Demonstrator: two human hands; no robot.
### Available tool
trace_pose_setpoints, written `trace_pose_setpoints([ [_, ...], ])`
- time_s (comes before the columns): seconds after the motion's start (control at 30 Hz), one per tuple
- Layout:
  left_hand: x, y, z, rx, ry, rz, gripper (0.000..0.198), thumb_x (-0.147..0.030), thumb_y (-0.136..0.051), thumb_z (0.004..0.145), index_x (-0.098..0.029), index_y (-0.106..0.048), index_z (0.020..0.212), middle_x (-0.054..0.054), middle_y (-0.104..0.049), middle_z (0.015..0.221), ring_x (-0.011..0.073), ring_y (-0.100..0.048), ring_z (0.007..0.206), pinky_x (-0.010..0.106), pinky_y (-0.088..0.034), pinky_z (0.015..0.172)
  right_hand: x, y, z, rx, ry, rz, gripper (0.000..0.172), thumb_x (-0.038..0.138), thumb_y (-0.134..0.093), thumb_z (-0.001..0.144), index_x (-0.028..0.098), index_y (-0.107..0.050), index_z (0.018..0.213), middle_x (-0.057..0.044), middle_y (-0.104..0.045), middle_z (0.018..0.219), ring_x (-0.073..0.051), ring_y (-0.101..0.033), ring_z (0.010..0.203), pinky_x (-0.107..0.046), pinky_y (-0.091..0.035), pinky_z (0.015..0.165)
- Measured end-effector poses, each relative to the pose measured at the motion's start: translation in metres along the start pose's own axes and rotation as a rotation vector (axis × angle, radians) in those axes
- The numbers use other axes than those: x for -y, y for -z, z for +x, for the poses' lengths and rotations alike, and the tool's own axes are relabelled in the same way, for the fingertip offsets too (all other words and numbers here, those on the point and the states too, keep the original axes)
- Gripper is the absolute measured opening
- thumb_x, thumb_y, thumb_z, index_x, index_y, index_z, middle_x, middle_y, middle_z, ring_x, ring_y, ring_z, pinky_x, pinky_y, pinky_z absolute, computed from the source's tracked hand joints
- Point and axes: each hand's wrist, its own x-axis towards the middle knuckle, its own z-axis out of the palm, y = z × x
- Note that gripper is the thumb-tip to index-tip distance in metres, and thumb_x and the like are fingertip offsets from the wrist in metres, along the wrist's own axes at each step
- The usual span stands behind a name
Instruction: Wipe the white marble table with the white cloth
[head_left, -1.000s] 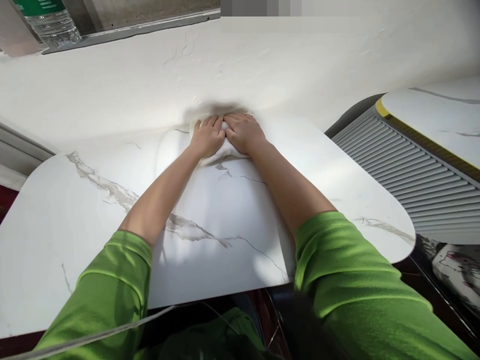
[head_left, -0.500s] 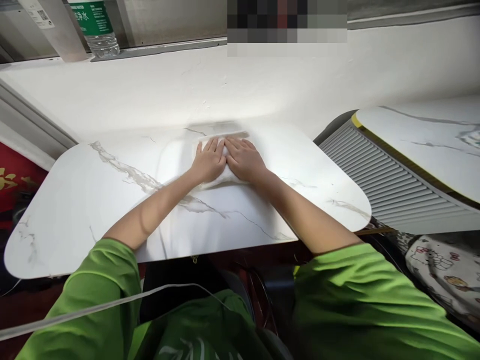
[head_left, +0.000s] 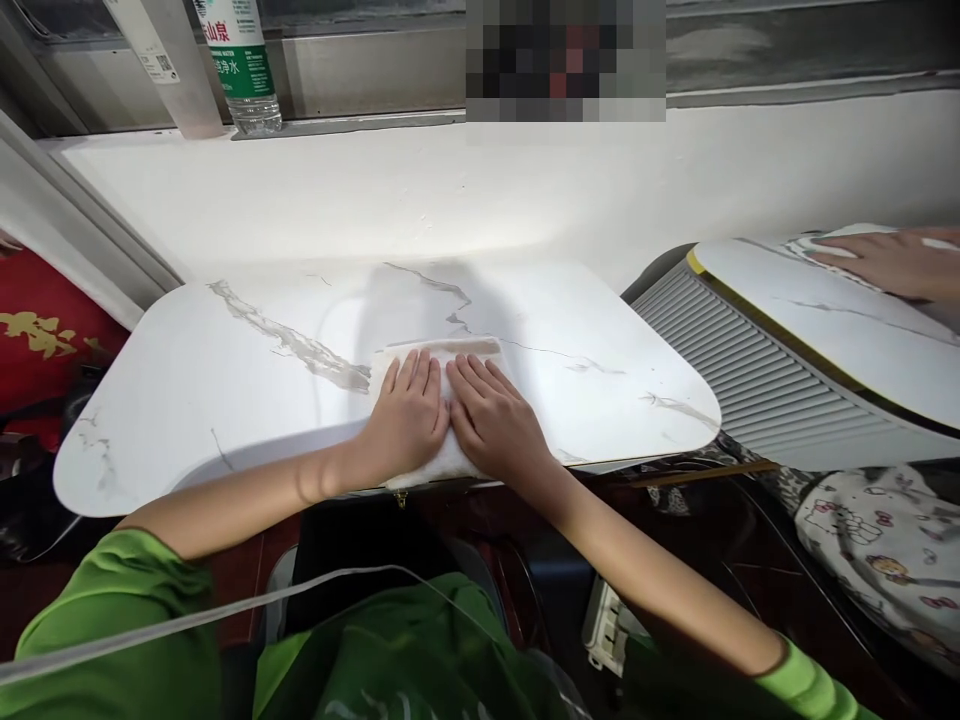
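Observation:
A white cloth (head_left: pixel 444 462) lies folded flat on the white marble-patterned table (head_left: pixel 277 420), at the middle of its near edge. My left hand (head_left: pixel 409 415) presses down on the cloth's left half, fingers stretched out and pointing away from me. Flat on the right half rests my right hand (head_left: pixel 491 415), its fingers also extended. The two hands are side by side with the thumbs close together. The palms hide much of the cloth; its far edge shows beyond the fingertips.
On the window ledge stand a water bottle with a green label (head_left: pixel 244 75) and a translucent bottle (head_left: pixel 176 75). At right, another person's hand (head_left: pixel 885 262) rests on a white cloth on a second table (head_left: pixel 847 335). A patterned bag (head_left: pixel 885 540) sits below.
Both my hands and the cloth have moved toward me, from the table's far part to its near edge. Another person's hand with a cloth has appeared at right.

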Motion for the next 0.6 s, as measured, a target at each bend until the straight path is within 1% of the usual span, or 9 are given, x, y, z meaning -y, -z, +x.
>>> trace_pose_setpoints([
  [0.1,-0.001,0.003,-0.005,0.032,0.025,-0.057,0.057,-0.024,-0.031,0.100,-0.002,-0.034,0.152,0.019,-0.026,0.161,0.0313,-0.021,0.151,0.049,-0.024,0.122,0.003,-0.001,0.001,0.044,0.012,-0.034,0.058,0.026,-0.028,0.096,0.005,-0.047,0.147,-0.016,-0.046,0.152,-0.027,-0.039,0.145,-0.047,-0.031,0.122],
  [0.17,0.000,0.004,-0.003,0.067,0.039,-0.083,0.057,-0.021,-0.031,0.099,-0.001,-0.033,0.152,0.021,-0.024,0.162,0.0315,-0.017,0.152,0.050,-0.022,0.123,0.003,-0.003,0.005,0.085,0.014,-0.057,0.059,0.025,-0.027,0.096,0.003,-0.042,0.149,-0.016,-0.040,0.155,-0.026,-0.034,0.147,-0.047,-0.028,0.123],
  [0.23,0.001,0.005,0.001,0.099,0.053,-0.104,0.057,-0.019,-0.032,0.098,0.001,-0.032,0.151,0.024,-0.024,0.161,0.0322,-0.015,0.152,0.050,-0.019,0.123,0.003,-0.005,0.010,0.129,-0.003,-0.077,0.060,0.024,-0.027,0.096,0.000,-0.039,0.150,-0.018,-0.036,0.158,-0.027,-0.028,0.149,-0.048,-0.026,0.123],
  [0.33,0.006,0.006,0.012,0.107,0.075,-0.137,0.056,-0.019,-0.031,0.098,0.000,-0.033,0.151,0.025,-0.026,0.160,0.0319,-0.016,0.152,0.051,-0.020,0.123,-0.001,-0.009,0.023,0.189,-0.032,-0.086,0.062,0.024,-0.024,0.097,-0.002,-0.035,0.151,-0.020,-0.033,0.159,-0.027,-0.025,0.150,-0.048,-0.025,0.123],
  [0.4,0.012,0.008,0.022,0.111,0.105,-0.141,0.056,-0.019,-0.029,0.099,-0.001,-0.032,0.152,0.023,-0.026,0.161,0.0314,-0.015,0.152,0.050,-0.019,0.123,-0.005,-0.013,0.035,0.206,-0.038,-0.078,0.062,0.024,-0.021,0.097,-0.002,-0.033,0.152,-0.019,-0.031,0.160,-0.026,-0.025,0.151,-0.047,-0.024,0.123],
  [0.47,0.019,0.010,0.035,0.123,0.150,-0.132,0.056,-0.018,-0.028,0.099,-0.002,-0.030,0.153,0.022,-0.024,0.162,0.0307,-0.012,0.153,0.050,-0.015,0.124,-0.010,-0.018,0.051,0.213,-0.038,-0.068,0.062,0.025,-0.019,0.098,-0.001,-0.032,0.153,-0.017,-0.030,0.160,-0.025,-0.024,0.151,-0.047,-0.023,0.124],
  [0.53,0.028,0.011,0.050,0.123,0.197,-0.129,0.056,-0.017,-0.026,0.100,-0.004,-0.030,0.154,0.019,-0.023,0.163,0.0290,-0.011,0.153,0.050,-0.011,0.125,-0.016,-0.024,0.071,0.216,-0.034,-0.044,0.062,0.027,-0.018,0.099,0.000,-0.031,0.154,-0.017,-0.028,0.161,-0.025,-0.023,0.151,-0.046,-0.022,0.124],
  [0.6,0.039,0.012,0.066,0.093,0.235,-0.130,0.055,-0.017,-0.025,0.101,-0.006,-0.031,0.154,0.017,-0.024,0.163,0.0267,-0.013,0.153,0.049,-0.010,0.125,-0.020,-0.030,0.095,0.207,-0.050,-0.004,0.062,0.027,-0.017,0.100,0.001,-0.031,0.153,-0.017,-0.028,0.161,-0.024,-0.023,0.151,-0.046,-0.021,0.124],
])
